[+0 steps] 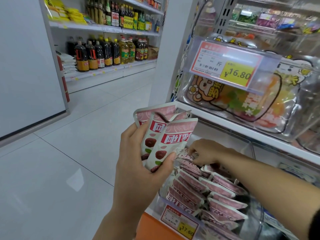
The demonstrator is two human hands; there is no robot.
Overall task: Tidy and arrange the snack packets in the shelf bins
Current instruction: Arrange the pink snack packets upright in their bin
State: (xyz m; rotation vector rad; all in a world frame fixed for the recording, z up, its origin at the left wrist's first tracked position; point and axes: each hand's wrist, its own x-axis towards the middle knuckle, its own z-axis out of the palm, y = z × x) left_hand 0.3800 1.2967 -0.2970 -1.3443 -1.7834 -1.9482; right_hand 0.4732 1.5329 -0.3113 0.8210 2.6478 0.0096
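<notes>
Bottles (103, 52) on shelves, upper left; left hand (138, 170), centre, gripping three fanned pink snack packets (166, 135); right hand (206, 151) pinching a packet (187, 156) in the clear bin (258, 220), lower right, among stacked packets (221, 187)

packets (204, 193) in lower bin (256, 220), held packets (166, 135) left (above)

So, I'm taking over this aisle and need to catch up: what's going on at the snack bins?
A person is sorting pink snack packets. Their left hand holds three packets fanned out beside the shelf. The right hand reaches into the clear lower bin, fingertips on a back packet; whether it grips it is unclear. The stacked packets lie in overlapping rows in that bin.
</notes>
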